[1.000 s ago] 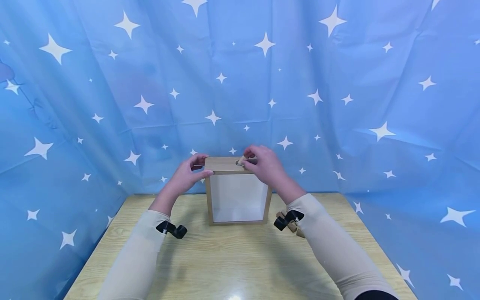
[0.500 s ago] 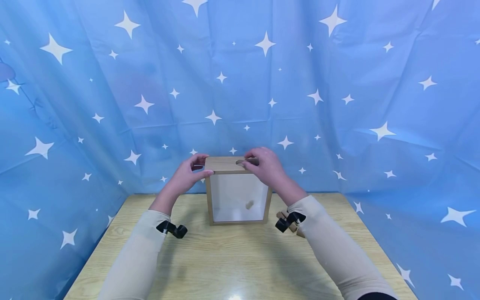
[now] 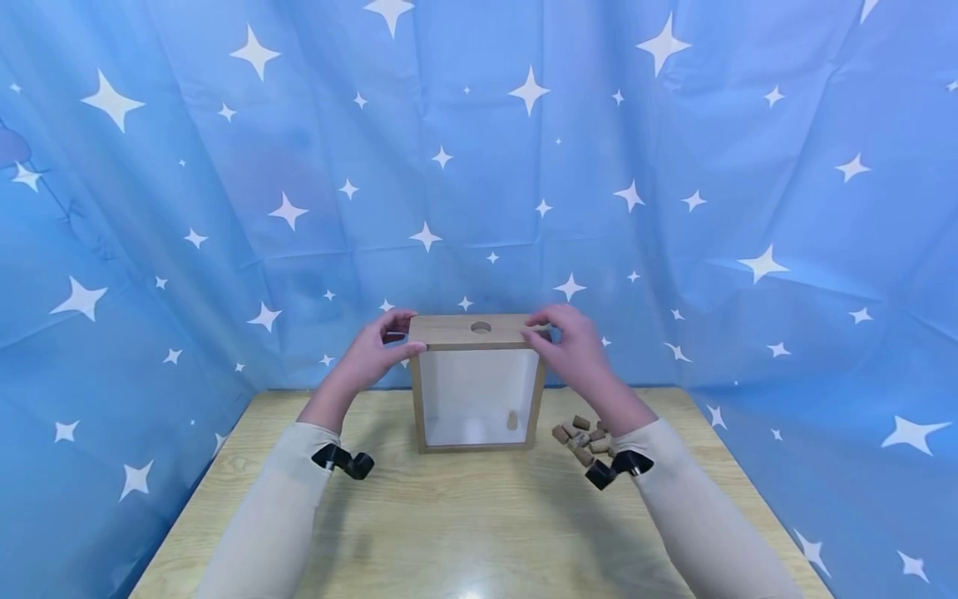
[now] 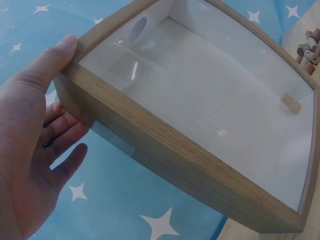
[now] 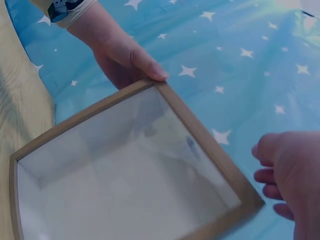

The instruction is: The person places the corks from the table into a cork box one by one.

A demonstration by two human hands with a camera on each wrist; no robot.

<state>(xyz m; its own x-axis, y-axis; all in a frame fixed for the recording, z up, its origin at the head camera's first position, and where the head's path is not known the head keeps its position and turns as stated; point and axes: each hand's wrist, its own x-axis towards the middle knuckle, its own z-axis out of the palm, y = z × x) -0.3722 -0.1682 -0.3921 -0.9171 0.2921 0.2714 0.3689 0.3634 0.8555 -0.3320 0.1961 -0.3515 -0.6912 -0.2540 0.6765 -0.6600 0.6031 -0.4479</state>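
Observation:
A wood-framed shadow box [image 3: 449, 330] with a clear front and white inside stands upright on the table. Its top face has a round hole [image 3: 481, 328]. My left hand [image 3: 374, 345] grips the top left corner, thumb on the front edge and fingers behind; the left wrist view shows this hand [image 4: 37, 115] closely. One wine cork [image 3: 512, 420] is inside, near the lower right; the left wrist view shows that cork [image 4: 290, 103] too. By the top right corner, my right hand [image 3: 575, 348] holds nothing, its fingers loosely bent; in the right wrist view this hand [image 5: 292, 175] is apart from the frame.
Several loose corks [image 3: 584, 445] lie in a pile on the wooden table [image 3: 464, 516], right of the box. A blue star-patterned curtain [image 3: 479, 166] hangs behind. Each wrist carries a small black camera [image 3: 343, 460].
My right hand has let go of a cork at the hole and moved right. That cork has dropped through the box to its lower right. My left hand has kept its grip.

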